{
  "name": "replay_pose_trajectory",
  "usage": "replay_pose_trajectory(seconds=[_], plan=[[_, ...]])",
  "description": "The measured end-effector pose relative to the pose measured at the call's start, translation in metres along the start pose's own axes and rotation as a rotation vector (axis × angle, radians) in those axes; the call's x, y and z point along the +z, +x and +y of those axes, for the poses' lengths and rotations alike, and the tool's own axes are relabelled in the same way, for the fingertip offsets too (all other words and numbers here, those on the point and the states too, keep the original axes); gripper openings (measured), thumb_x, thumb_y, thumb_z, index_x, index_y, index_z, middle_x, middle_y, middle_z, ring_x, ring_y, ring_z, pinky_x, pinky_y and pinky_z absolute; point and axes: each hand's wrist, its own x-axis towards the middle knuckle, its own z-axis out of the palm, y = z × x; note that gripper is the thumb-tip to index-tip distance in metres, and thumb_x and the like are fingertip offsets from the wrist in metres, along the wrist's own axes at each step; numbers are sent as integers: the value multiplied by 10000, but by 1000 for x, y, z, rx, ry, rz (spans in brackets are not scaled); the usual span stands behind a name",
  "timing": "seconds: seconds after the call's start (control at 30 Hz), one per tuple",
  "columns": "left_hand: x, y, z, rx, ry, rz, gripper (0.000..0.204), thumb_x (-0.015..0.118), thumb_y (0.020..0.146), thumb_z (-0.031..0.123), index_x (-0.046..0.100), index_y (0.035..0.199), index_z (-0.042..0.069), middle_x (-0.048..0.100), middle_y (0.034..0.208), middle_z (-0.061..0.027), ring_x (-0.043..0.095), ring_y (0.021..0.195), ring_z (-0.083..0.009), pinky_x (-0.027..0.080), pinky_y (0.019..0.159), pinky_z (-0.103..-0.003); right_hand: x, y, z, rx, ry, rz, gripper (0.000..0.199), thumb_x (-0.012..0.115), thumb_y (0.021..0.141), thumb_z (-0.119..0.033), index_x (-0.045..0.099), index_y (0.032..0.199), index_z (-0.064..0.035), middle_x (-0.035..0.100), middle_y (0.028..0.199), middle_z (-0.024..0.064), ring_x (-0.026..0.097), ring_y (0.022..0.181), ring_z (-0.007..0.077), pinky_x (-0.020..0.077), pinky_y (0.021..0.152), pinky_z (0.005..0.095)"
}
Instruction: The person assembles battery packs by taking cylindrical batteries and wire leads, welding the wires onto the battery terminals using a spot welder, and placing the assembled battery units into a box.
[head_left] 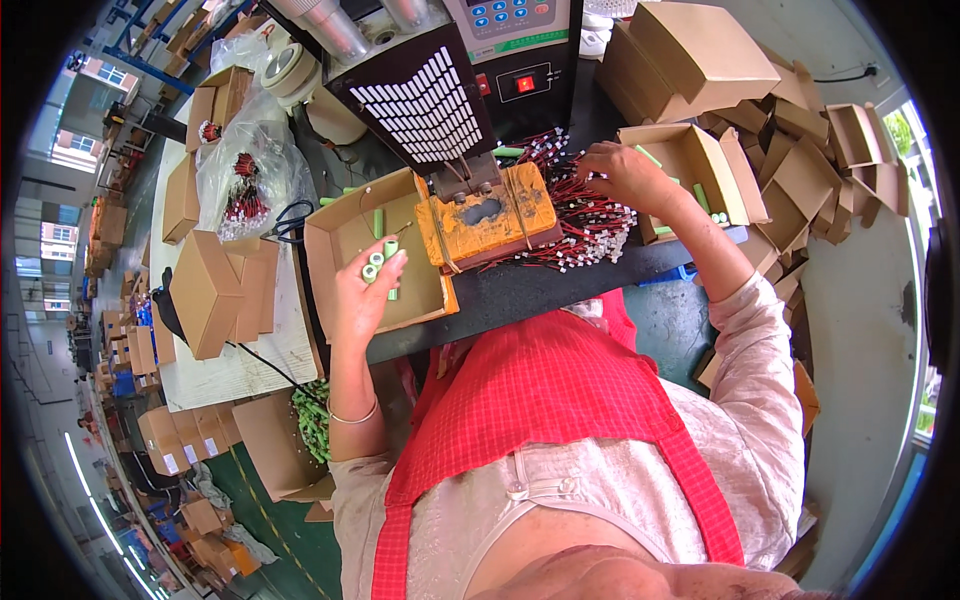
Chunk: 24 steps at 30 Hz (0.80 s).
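My left hand is closed around several light green cylindrical battery cells, whose round ends face up. It is over the open cardboard box on the left, where more green cells lie. My right hand reaches over a heap of red and black wire leads with white connectors. Its fingers are bent together at the far edge of that heap; what they hold, if anything, cannot be made out. Between the hands is an orange block, bound with bands, beneath the welding machine's slotted black panel.
Behind the block stands a control box with a lit red switch. A cardboard box with green cells sits at the right. Empty cartons pile up beyond it. Bagged wire leads lie far left; a carton of green pieces is below the table.
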Motion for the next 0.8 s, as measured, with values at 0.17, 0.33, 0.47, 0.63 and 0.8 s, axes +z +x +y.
replay_pose_trajectory(seconds=[0.17, 0.33, 0.47, 0.63, 0.8], plan=[[27, -2, 15, 15, -170, -139, 338, 607, 843, 142, 558, 1125, -38, 645, 871, -79, 583, 744, -101, 472, 648, -222, 14, -2, 6, -140, -37, 199, 80, 597, 769, -105, 629, 825, -59, 586, 933, 92, 560, 883, 276, 467, 772, 372], [47, -6, 19, -17, -472, -229, 340, 605, 849, 143, 537, 1131, -34, 634, 912, -109, 604, 776, -136, 494, 657, -241, -2, -14, -1, 82, 11, 266, 119, 602, 756, -162, 624, 759, -44, 599, 793, 97, 583, 786, 267, 475, 698, 373], [71, -9, 21, -137, -726, -253, 337, 597, 843, 99, 509, 1153, 0, 619, 998, -113, 612, 844, -157, 508, 708, -269, -26, -40, -27, 354, 419, 361, 172, 627, 777, -139, 638, 881, -3, 632, 738, 104, 596, 644, 187, 460, 597, 296], [98, -6, 29, -150, -917, -273, 393, 642, 804, 58, 494, 1164, 1, 608, 1060, -112, 612, 893, -167, 514, 747, -268, -14, -63, -65, 291, 691, 380, 136, 644, 794, -117, 628, 830, 14, 620, 756, 45, 552, 696, 96, 447, 627, 253], [105, -8, 30, -105, -974, -301, 402, 645, 806, 69, 487, 1171, 4, 608, 1063, -106, 608, 882, -156, 506, 765, -279, 2, -67, -90, 252, 658, 336, 95, 657, 776, -74, 624, 811, 8, 620, 778, 73, 584, 721, 149, 457, 637, 270]])
